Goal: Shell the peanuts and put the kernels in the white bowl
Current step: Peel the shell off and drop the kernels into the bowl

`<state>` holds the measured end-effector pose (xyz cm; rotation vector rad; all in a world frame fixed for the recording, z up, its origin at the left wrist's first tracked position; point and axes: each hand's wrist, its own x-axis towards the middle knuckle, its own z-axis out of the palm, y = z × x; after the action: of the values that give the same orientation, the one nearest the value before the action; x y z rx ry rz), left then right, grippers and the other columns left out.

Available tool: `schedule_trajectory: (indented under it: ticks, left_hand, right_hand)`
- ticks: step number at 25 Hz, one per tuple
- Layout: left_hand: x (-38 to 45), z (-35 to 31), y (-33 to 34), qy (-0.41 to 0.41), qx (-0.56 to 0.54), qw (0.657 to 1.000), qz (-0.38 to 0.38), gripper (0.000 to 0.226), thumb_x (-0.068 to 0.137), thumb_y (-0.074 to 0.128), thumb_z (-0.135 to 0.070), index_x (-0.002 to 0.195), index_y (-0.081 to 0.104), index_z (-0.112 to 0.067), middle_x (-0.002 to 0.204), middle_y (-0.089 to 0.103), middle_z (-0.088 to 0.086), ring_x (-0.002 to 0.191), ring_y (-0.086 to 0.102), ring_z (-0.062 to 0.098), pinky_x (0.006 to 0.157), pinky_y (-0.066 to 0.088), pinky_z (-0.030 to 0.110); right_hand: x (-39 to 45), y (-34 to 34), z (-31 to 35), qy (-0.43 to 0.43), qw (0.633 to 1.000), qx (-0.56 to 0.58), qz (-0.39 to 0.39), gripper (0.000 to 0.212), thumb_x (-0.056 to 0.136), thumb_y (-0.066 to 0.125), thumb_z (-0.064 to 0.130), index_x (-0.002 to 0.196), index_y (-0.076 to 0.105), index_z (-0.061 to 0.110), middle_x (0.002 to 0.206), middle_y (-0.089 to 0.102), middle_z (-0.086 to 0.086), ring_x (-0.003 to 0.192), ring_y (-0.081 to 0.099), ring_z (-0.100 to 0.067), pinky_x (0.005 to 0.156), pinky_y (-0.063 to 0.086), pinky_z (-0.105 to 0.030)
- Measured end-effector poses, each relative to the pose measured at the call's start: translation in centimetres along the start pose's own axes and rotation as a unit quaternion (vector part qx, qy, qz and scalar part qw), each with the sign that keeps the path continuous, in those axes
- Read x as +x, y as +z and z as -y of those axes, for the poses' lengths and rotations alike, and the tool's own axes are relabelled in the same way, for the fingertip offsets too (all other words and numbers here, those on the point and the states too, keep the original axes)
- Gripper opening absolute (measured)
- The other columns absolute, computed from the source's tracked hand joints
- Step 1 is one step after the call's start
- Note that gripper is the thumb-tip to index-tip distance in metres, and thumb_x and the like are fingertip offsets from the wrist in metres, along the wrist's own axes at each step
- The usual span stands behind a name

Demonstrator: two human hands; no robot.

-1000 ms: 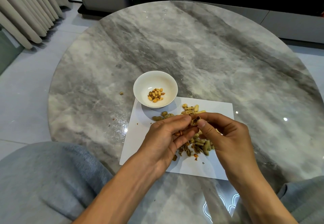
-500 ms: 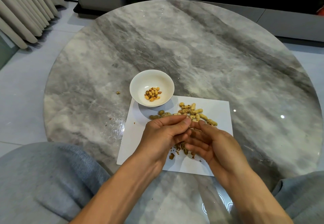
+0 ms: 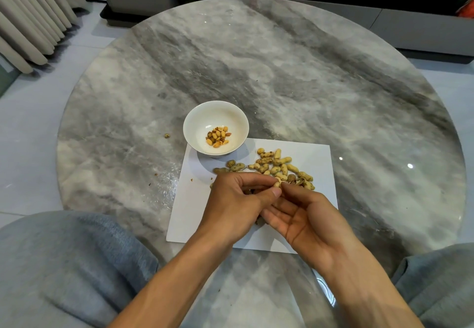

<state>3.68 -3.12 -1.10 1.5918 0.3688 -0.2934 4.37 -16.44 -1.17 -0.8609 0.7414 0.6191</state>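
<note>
Fingers (image 3: 266, 181) of left hand (image 3: 236, 204): curled, thumb and forefinger pinching one pale peanut (image 3: 277, 182) above white sheet (image 3: 195, 215), likely so shell scraps drop there. Right hand (image 3: 305, 220): palm up, fingers loosely bent, tips at the nut; grip uncertain. Unshelled peanuts (image 3: 277, 164): tan, heaped just beyond hands. White bowl (image 3: 202, 114): on tabletop (image 3: 307, 84) at sheet's far-left corner; few golden kernels (image 3: 217, 136) inside.

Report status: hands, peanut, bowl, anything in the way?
Left hand pinching a peanut; right hand open, palm up, fingers beneath it. White bowl holds some kernels. Unshelled pile between hands and bowl.
</note>
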Motion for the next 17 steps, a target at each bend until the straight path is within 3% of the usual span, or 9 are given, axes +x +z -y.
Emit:
schedule_trajectory:
  ticks: [4, 8, 12, 14, 17]
  left_hand:
    - [0.23, -0.01, -0.18, 0.034, 0.057, 0.998, 0.005, 0.018, 0.081, 0.079, -0.007, 0.095, 0.08, -0.019, 0.089, 0.076, -0.014, 0.086, 0.069, -0.005, 0.076, 0.053, 0.01]
    - [0.4, 0.01, -0.29, 0.026, 0.04, 0.999, 0.005, 0.018, 0.081, 0.079, -0.006, 0.096, 0.08, -0.016, 0.09, 0.077, -0.008, 0.086, 0.071, -0.001, 0.077, 0.055, 0.013]
    - [0.41, -0.18, -0.41, -0.046, -0.069, 0.996, 0.005, 0.013, 0.085, 0.075, -0.007, 0.095, 0.078, -0.014, 0.084, 0.078, -0.004, 0.074, 0.071, 0.002, 0.063, 0.051, 0.011]
    - [0.51, -0.21, -0.5, -0.086, -0.1, 0.991, -0.011, 0.012, 0.087, 0.073, -0.01, 0.093, 0.078, -0.018, 0.081, 0.077, -0.005, 0.057, 0.061, 0.002, 0.053, 0.045, 0.013]
    - [0.66, -0.17, -0.6, -0.128, -0.131, 0.983, -0.013, 0.012, 0.091, 0.067, -0.014, 0.098, 0.076, -0.016, 0.091, 0.078, 0.003, 0.05, 0.049, 0.007, 0.052, 0.04, 0.02]
  right_hand:
    - [0.01, 0.02, 0.02, 0.001, 1.0, -0.01, -0.018, 0.014, 0.091, 0.061, 0.007, 0.088, 0.074, 0.003, 0.083, 0.073, -0.016, 0.067, 0.073, -0.02, 0.057, 0.061, -0.028]
    - [-0.04, 0.08, 0.02, -0.015, 0.999, -0.024, -0.029, 0.012, 0.091, 0.062, 0.004, 0.091, 0.074, 0.001, 0.086, 0.075, -0.015, 0.07, 0.074, -0.019, 0.057, 0.06, -0.025]
    - [-0.11, -0.1, -0.18, -0.077, 0.994, -0.055, -0.059, 0.013, 0.091, 0.062, 0.0, 0.098, 0.072, -0.003, 0.086, 0.076, -0.018, 0.068, 0.074, -0.019, 0.057, 0.06, -0.024]
    - [-0.15, -0.22, 0.07, -0.104, 0.99, -0.066, -0.069, 0.013, 0.092, 0.061, -0.001, 0.1, 0.071, -0.004, 0.084, 0.076, -0.018, 0.066, 0.072, -0.02, 0.059, 0.061, -0.025]
    - [-0.47, -0.24, 0.5, -0.102, 0.991, -0.074, -0.052, 0.015, 0.095, 0.056, -0.003, 0.101, 0.07, -0.002, 0.086, 0.076, -0.018, 0.068, 0.071, -0.02, 0.059, 0.061, -0.025]
